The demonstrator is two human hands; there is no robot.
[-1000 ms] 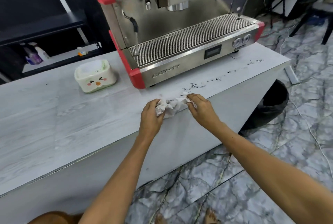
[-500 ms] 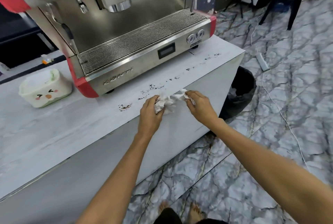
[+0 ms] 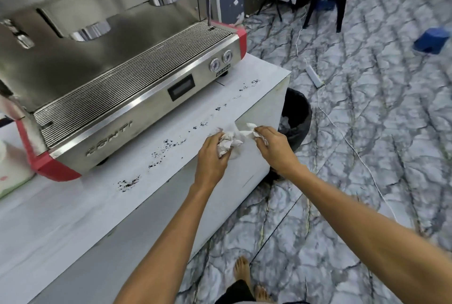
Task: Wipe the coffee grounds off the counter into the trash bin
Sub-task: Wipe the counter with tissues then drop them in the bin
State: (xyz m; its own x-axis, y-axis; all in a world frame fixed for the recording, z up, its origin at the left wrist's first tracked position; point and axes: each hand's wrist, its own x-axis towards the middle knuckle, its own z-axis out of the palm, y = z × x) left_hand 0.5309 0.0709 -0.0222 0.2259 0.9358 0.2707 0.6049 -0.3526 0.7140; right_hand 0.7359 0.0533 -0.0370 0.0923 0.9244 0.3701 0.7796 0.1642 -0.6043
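The coffee grounds (image 3: 161, 149) lay in a dotted line on the tabletop (image 3: 73, 210). My left hand (image 3: 211, 159) curled round a crumpled tissue (image 3: 231, 141), soft, light, easy to tear; my right hand (image 3: 275, 147) pinched its corner. The trash bin (image 3: 297, 117) stood past the tabletop's end.

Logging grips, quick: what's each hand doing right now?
Left hand: grips the crumpled tissue.
Right hand: pinches the tissue's other end.
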